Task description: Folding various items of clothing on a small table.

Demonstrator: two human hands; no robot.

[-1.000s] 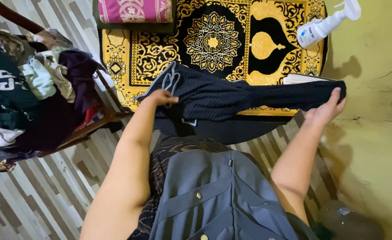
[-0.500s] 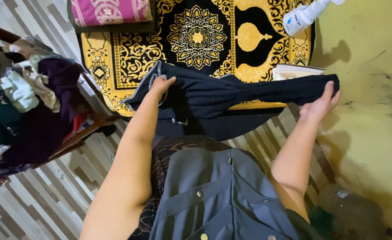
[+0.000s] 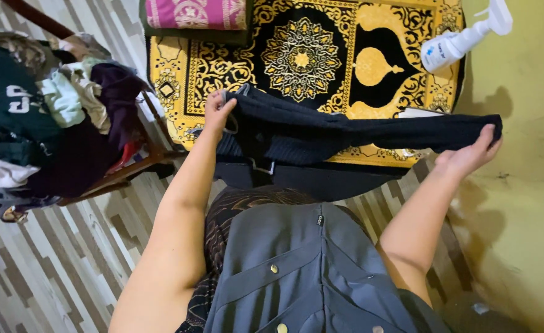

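Note:
I hold a dark striped pair of trousers (image 3: 321, 132) stretched sideways in the air in front of me. My left hand (image 3: 218, 111) grips the waistband end with its drawstring, on the left. My right hand (image 3: 469, 157) holds the leg end on the right, close to the yellowish wall (image 3: 531, 123). The cloth sags a little in the middle and hangs over a yellow and black patterned rug (image 3: 303, 61) on the floor.
A wooden chair (image 3: 124, 172) piled with mixed clothes (image 3: 44, 117) stands at my left. A pink patterned cushion (image 3: 195, 12) lies at the rug's far edge. A white spray bottle (image 3: 463, 40) hangs by the wall at upper right. The floor (image 3: 56, 265) is grey striped.
My left hand has lifted and bunched the waistband end upward. My right hand has moved further right and turned palm up under the leg end. The view shifted slightly.

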